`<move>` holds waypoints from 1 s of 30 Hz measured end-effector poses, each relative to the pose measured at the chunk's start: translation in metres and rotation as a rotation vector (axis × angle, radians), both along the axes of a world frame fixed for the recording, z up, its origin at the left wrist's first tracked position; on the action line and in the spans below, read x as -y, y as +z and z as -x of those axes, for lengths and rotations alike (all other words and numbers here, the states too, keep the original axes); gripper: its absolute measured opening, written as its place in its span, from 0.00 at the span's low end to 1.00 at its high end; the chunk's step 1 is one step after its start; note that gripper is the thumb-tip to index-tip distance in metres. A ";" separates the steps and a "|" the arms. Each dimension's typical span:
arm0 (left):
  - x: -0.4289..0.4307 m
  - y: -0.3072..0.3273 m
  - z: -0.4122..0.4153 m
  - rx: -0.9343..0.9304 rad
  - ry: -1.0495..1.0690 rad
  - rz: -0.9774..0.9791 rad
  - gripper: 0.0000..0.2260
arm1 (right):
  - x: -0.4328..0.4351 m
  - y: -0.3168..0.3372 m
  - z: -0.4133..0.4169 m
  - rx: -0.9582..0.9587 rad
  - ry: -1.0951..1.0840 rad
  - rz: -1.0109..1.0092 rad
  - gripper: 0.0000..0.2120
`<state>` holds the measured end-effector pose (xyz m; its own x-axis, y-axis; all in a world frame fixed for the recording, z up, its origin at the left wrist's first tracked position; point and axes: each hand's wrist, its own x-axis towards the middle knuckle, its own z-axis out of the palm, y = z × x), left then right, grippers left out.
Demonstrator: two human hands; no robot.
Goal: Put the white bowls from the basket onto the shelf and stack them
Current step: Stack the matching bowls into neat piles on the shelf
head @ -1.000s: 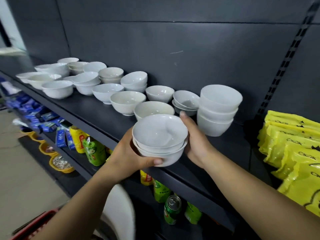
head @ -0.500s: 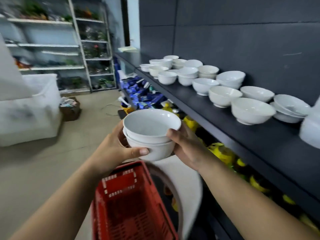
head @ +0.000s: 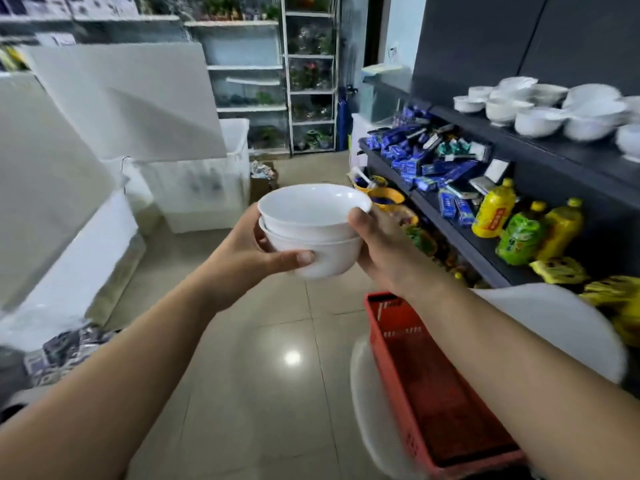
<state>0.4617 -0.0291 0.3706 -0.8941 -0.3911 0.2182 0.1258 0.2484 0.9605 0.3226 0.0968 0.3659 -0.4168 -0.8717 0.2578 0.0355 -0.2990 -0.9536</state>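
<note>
Two glossy white ceramic bowls [head: 311,233], one nested inside the other, are held out in front of the person over the tiled floor, well apart from the dark grey shelf [head: 540,147] that runs along the right. The left hand [head: 242,261] cups the lower bowl from the side with its thumb laid across the front wall, and the right hand [head: 384,247] clasps the opposite side with the thumb up at the top bowl's rim; each grip is closed on the pair, so the load is shared between both hands. On the top board of the shelf a crowd of plain white bowls [head: 540,109] already stands, blurred by motion; some look stacked, though how many stacks there are cannot be told. Below the forearms sits the red plastic shopping basket [head: 426,386], and the part of its inside that shows looks bare, with no bowl visible, though the right arm covers a stretch of it. By that reading most of the work seems done: the bulk of the bowls are up on the shelf, and the held pair may be among the last. What is left is to carry these two to the shelf and set them on an existing stack or start a new one.
</note>
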 end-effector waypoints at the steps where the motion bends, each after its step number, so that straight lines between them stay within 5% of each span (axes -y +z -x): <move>1: 0.011 -0.001 -0.001 -0.003 -0.018 -0.009 0.45 | 0.010 0.000 -0.001 0.004 0.005 -0.014 0.44; 6: 0.067 -0.009 0.018 -0.013 -0.053 -0.027 0.47 | 0.054 -0.004 0.018 0.015 0.022 -0.021 0.36; 17: 0.217 0.018 0.179 -0.038 -0.147 0.058 0.48 | 0.191 0.012 0.161 -0.025 -0.069 0.026 0.55; 24: 0.277 0.041 0.281 -0.099 -0.234 0.043 0.44 | 0.232 0.042 0.246 -0.061 -0.162 0.000 0.41; 30: 0.300 0.045 0.395 -0.124 -0.417 0.028 0.46 | 0.242 0.047 0.326 -0.023 -0.327 0.037 0.40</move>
